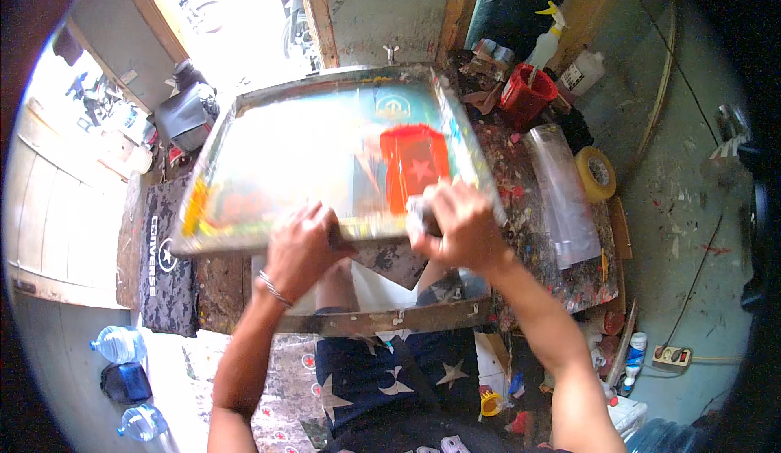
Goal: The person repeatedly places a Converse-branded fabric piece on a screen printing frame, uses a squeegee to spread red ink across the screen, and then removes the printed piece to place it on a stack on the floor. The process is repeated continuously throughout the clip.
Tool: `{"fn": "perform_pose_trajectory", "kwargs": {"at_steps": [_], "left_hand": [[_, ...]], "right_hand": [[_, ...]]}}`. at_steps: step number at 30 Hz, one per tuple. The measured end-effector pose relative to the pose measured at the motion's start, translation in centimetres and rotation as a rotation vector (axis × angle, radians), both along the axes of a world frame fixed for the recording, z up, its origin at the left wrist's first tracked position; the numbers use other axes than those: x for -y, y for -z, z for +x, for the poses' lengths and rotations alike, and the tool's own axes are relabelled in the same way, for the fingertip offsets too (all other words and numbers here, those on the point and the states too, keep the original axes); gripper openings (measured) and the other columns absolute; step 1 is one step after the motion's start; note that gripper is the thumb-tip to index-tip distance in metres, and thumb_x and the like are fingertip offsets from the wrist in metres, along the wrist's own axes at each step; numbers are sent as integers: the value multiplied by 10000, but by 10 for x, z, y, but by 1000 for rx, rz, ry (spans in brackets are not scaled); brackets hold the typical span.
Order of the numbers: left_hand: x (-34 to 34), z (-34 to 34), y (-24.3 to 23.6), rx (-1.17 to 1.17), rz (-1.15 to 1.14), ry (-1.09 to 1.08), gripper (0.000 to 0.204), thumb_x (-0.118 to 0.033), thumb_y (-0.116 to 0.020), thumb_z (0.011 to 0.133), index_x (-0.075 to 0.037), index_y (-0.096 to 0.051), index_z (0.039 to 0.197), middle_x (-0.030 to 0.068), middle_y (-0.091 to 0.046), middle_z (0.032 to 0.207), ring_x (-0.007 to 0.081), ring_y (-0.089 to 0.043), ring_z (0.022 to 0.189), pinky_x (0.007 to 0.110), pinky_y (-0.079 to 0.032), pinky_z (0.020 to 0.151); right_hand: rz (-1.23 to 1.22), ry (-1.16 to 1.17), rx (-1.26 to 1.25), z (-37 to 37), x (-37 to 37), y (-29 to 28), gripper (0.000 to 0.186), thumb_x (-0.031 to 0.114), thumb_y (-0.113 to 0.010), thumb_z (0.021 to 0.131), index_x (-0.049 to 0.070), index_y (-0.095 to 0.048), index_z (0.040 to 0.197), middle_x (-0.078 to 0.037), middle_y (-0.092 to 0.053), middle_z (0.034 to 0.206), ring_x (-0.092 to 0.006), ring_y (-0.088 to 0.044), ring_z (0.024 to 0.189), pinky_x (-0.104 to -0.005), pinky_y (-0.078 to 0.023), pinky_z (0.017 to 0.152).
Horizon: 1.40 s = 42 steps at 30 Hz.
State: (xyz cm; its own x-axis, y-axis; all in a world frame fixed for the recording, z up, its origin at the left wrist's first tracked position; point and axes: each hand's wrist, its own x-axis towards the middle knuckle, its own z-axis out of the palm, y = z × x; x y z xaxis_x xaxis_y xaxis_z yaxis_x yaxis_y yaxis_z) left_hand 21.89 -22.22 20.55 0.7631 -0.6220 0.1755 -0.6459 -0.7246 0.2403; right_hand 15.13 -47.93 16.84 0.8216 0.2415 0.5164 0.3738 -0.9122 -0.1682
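A wooden-edged screen printing frame [382, 232] spans the middle of the view, its near edge raised above the table and blurred. Red ink [416, 164] lies on the right of its mesh, over a star shape, and a round emblem [392, 106] shows farther up. My left hand [303, 241] is closed on the near edge, left of its middle. At the right part of that edge my right hand [465, 224] is closed around a short grey-white block that looks like a squeegee [418, 215]. The fingers hide most of it. Beneath the frame, a pale flat surface [378, 290] partly shows.
Dark camouflage cloth [168, 258] lies at the table's left. On the right stand a red container [529, 95], a spray bottle [547, 42], a tape roll [595, 174] and a curled clear sheet [561, 197]. Water bottles [120, 345] sit low at left; a power strip [672, 357] is at right.
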Motion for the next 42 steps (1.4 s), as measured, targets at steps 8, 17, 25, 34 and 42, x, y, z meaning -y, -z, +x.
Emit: {"fn": "perform_pose_trajectory", "kwargs": {"at_steps": [8, 17, 25, 34, 42], "left_hand": [[-18, -6, 124, -41, -173, 50, 515, -358, -884, 650, -63, -568, 929, 101, -578, 948, 305, -564, 966, 414, -443, 857], [-14, -4, 117, -99, -133, 15, 520, -393, -891, 637, -83, -557, 889, 88, -564, 916, 291, -559, 925, 402, -449, 823], [-14, -5, 118, -87, -141, 10, 530, -394, -896, 628, -87, -556, 894, 83, -568, 920, 289, -560, 934, 405, -453, 829], [-14, -7, 120, -72, -163, 28, 512, -351, -913, 626, -78, -587, 910, 81, -588, 936, 288, -569, 949, 402, -453, 843], [-17, 27, -5, -208, -187, -21, 496, -386, -929, 588, -79, -724, 918, 67, -658, 737, 255, -641, 769, 409, -502, 736]], "right_hand": [[-210, 44, -316, 1, -5, 37, 410, 177, -653, 849, -22, -584, 1200, -148, -650, 1057, -300, -621, 1028, -489, -431, 966], [-231, 17, -410, 27, 2, 24, 242, 58, -560, 920, -6, -569, 1153, -202, -614, 1118, -336, -590, 1132, -505, -439, 955], [-237, 106, -360, 134, 38, 42, 397, 18, -604, 850, -22, -546, 1241, -197, -600, 1159, -372, -579, 1133, -521, -453, 987], [-231, 40, -272, 2, -2, 44, 219, 67, -562, 859, -12, -589, 1061, -177, -591, 1000, -330, -586, 957, -480, -461, 837], [-66, 23, 369, 20, -9, -33, 511, 469, -654, 869, -27, -617, 985, -181, -611, 898, -357, -628, 888, -481, -498, 781]]}}
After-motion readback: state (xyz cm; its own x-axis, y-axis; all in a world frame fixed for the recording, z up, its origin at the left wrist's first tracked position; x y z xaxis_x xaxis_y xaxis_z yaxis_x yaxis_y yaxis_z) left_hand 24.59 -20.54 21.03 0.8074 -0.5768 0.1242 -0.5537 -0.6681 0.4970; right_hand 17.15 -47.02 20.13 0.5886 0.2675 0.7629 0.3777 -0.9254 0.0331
